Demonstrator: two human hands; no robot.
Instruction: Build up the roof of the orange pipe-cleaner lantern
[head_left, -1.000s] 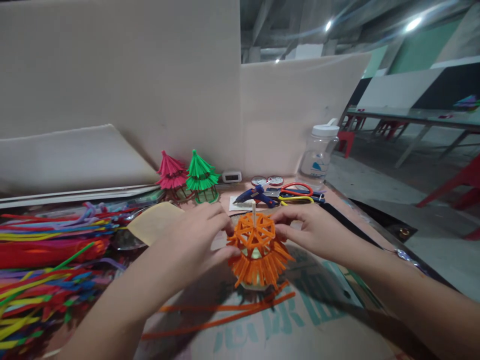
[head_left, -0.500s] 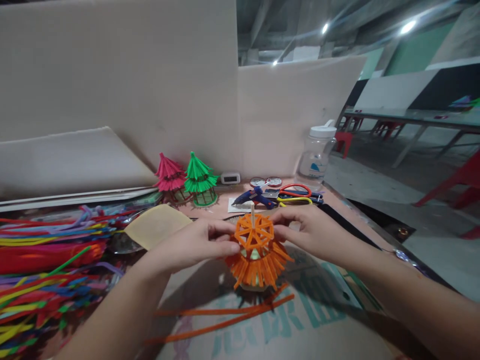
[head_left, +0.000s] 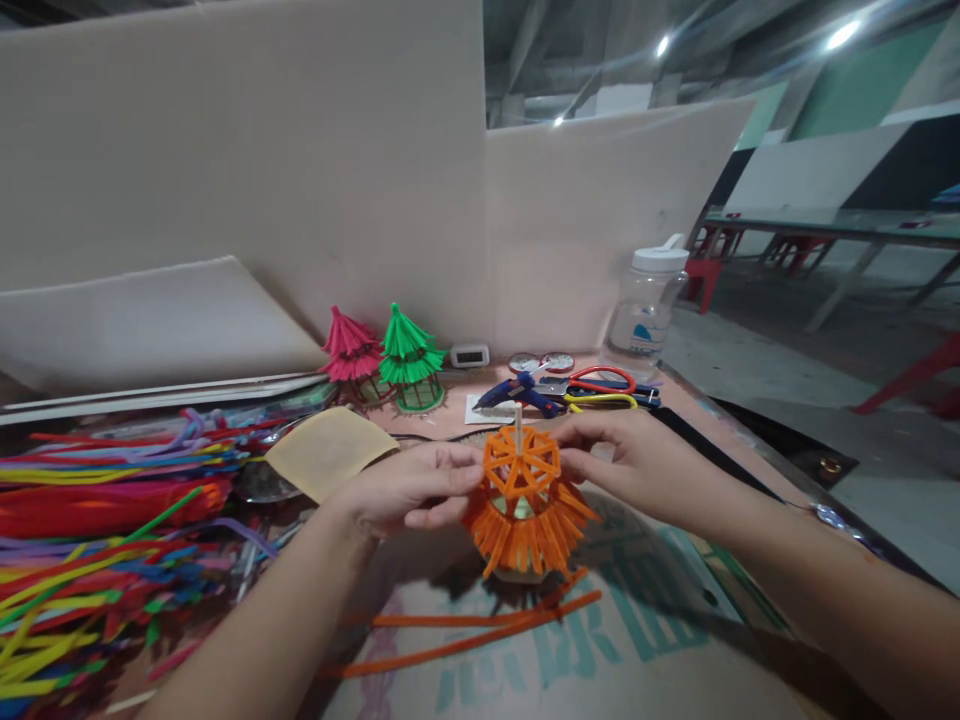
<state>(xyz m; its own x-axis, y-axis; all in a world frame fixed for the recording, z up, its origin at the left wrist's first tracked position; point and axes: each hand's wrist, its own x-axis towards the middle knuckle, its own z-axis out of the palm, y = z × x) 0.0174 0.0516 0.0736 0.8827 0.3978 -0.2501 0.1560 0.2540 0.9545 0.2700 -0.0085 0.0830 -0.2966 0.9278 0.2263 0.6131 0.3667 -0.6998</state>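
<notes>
A small orange pipe-cleaner pavilion [head_left: 534, 535] stands upright on the cardboard in front of me. It has a fringed lower roof, an open spoked ring [head_left: 523, 482] above, and a pale stick [head_left: 518, 430] rising from the centre. My left hand [head_left: 424, 488] is at the ring's left side, fingers curled and index fingertip against it, the thumb a little lower. On the right, my right hand [head_left: 611, 458] pinches the ring's edge between thumb and fingers; the fingertips are partly hidden. Loose orange pipe cleaners [head_left: 480, 640] lie in front of the pavilion.
Pink [head_left: 349, 345] and green [head_left: 409, 350] pavilions stand at the back. Behind the hands lie a blue glue gun [head_left: 517, 392] and scissors [head_left: 604, 380], with a clear bottle [head_left: 641, 310] to their right. Colourful pipe cleaners [head_left: 97, 560] heap up at left, beside a yellowish sheet [head_left: 330, 452].
The view has shifted slightly, so everything sits a little further right. My left thumb has drawn back from the pavilion's ring; the right hand keeps its place at the ring.
</notes>
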